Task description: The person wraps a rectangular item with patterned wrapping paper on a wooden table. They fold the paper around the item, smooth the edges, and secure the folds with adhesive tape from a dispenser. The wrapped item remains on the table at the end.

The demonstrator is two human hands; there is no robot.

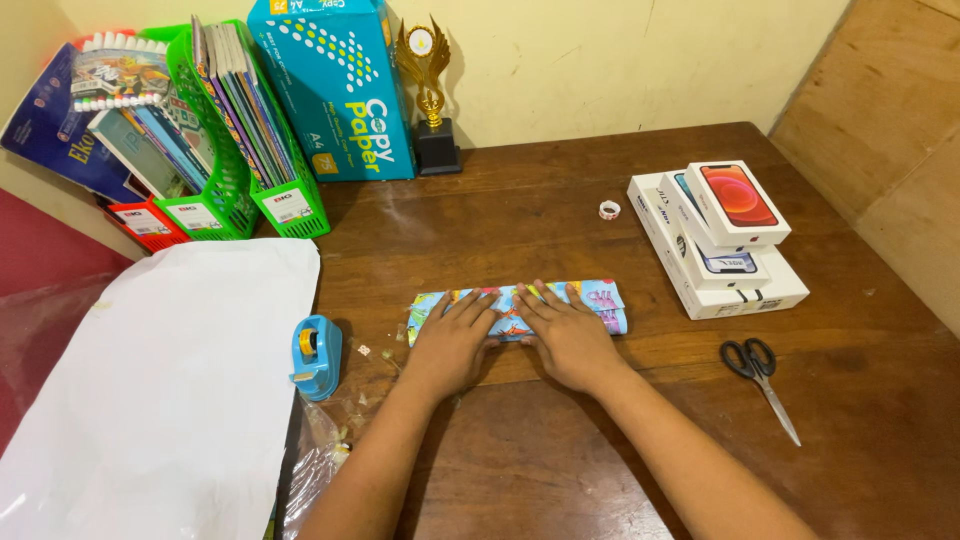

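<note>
Warm, even indoor light falls from above, leaving a soft sheen on the wooden table (560, 210) behind the scissors (762, 372). Shadows are faint. The frame is sharp, and wide-angle distortion bends its edges.

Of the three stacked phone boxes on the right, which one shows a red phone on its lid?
The topmost box of the stack: its lid pictures a red phone, and it lies angled across the two white boxes beneath.

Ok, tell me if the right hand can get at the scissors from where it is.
Probably yes. The right hand lies flat on the wrapped parcel, and the scissors lie to its right on bare table with nothing between them.
</note>
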